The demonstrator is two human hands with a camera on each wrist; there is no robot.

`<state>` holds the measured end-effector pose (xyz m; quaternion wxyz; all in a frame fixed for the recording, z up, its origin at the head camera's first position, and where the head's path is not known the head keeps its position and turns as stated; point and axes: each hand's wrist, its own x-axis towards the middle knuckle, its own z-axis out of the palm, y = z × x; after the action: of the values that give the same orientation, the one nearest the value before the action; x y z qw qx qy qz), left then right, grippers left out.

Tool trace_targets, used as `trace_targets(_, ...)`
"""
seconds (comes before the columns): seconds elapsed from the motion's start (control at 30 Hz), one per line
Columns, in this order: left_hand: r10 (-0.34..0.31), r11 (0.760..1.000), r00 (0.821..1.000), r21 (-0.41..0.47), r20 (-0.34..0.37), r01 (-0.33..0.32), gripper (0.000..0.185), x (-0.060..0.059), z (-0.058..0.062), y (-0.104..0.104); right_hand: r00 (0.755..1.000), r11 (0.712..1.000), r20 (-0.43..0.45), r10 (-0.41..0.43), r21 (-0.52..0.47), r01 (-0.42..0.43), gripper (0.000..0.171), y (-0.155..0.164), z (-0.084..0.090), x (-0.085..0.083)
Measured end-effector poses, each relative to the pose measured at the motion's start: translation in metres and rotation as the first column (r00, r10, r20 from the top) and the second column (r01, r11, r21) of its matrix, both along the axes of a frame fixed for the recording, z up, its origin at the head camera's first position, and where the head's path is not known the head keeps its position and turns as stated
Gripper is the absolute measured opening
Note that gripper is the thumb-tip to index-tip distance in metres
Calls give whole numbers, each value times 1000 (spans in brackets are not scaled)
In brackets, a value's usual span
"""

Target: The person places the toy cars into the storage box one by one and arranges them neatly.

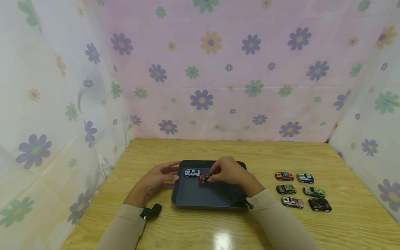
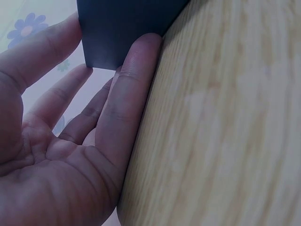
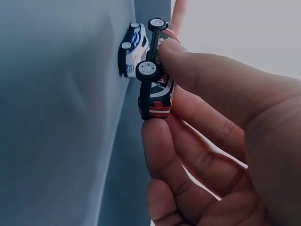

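Observation:
A dark grey tray lies on the wooden table, with a white toy car standing in its far left part. My right hand pinches a red and black toy car between thumb and fingers, low over the tray floor and just right of the white one. In the right wrist view its white-rimmed wheels face the tray floor. My left hand is at the tray's left side, fingers extended; in the left wrist view the fingertips touch the tray's outer wall.
Right of the tray, several toy cars stand in two columns, among them a red one, a green one and a black one. Flower-patterned cloth hangs behind the wooden table and at both sides.

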<state>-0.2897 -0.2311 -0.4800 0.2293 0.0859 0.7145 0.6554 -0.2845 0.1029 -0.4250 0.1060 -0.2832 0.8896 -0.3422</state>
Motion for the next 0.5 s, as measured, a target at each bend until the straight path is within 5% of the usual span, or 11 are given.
trace_targets(0.5,2,1000,1000,10,2,-2,80,-1,-2,0,999,998,1,44,53,-44,16,-22,-11,-10)
